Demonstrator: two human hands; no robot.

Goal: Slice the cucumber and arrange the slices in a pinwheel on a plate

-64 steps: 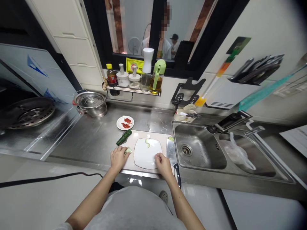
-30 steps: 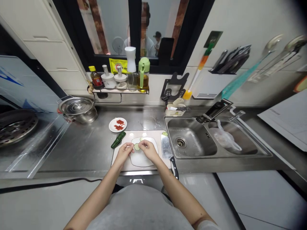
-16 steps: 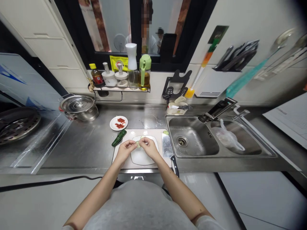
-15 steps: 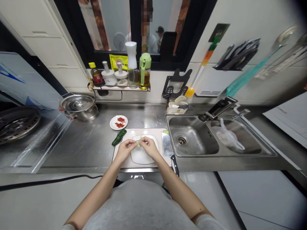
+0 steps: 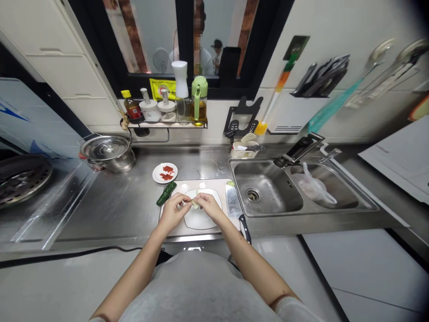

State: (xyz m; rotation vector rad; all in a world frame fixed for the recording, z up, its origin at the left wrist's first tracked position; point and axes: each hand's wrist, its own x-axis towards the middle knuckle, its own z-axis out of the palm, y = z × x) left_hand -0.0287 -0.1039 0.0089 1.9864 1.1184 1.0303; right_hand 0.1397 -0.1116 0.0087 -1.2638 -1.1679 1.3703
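Note:
Over a white square plate point(image 5: 197, 220), my left hand point(image 5: 174, 211) and my right hand point(image 5: 208, 207) meet, fingertips pinched on a thin, pale green cucumber slice point(image 5: 195, 205). The fingers partly cover the slice. Beneath the plate lies a light cutting board point(image 5: 184, 231). A dark green cucumber piece point(image 5: 166, 193) rests at the board's left edge, close to my left hand. Right of the plate is a cleaver point(image 5: 233, 201), its black handle past the board's front corner. A cucumber end point(image 5: 230, 183) sits by the blade's tip.
Behind the board stands a small white plate point(image 5: 156, 174) with chopped red pieces. A double sink point(image 5: 268, 212) lies to the right, with a plastic bag point(image 5: 315, 185) in its far basin. At left is a lidded steel pot point(image 5: 120, 163). A shelf point(image 5: 157, 125) holds bottles and jars.
The cucumber slice has turned between my fingertips and now hangs slightly lower, looking bent. My left fingers have shifted a little. The whole view has swung slightly right.

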